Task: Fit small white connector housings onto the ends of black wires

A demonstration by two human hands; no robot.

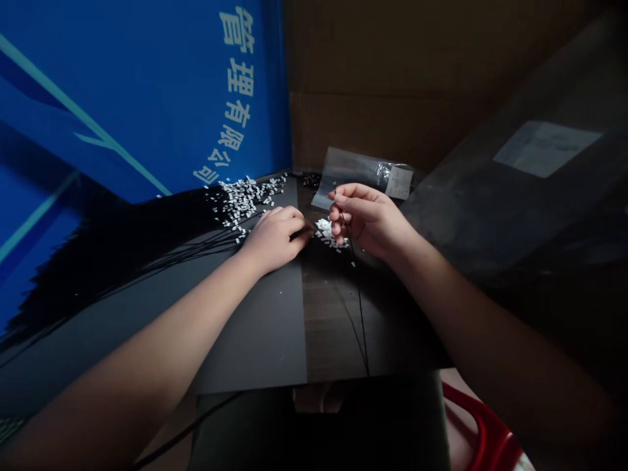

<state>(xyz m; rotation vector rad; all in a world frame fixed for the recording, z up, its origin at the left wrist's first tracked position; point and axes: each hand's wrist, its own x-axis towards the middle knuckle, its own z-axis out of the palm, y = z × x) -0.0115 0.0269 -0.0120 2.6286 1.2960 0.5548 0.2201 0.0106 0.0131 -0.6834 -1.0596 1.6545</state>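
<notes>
Blue printed banner [147, 98] on the left, cardboard [392, 85] behind. Black sheet [255, 327] lies forward, clear plastic bag [353, 173] at its far edge. Left hand [275, 239] rests palm-down, fingers curled; cannot tell whether its grip holds anything. Right hand [367, 219] is raised, grip pinched on a thin black wire [360, 307], just above a heap of small white bits [326, 234].

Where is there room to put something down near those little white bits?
The smooth black sheet has a bare patch in front of the left hand, between the left forearm and the sheet's near edge. It's crowded behind that hand, where tiny white rectangular pieces scatter, and between both hands, around the small white heap beside the right hand.
</notes>
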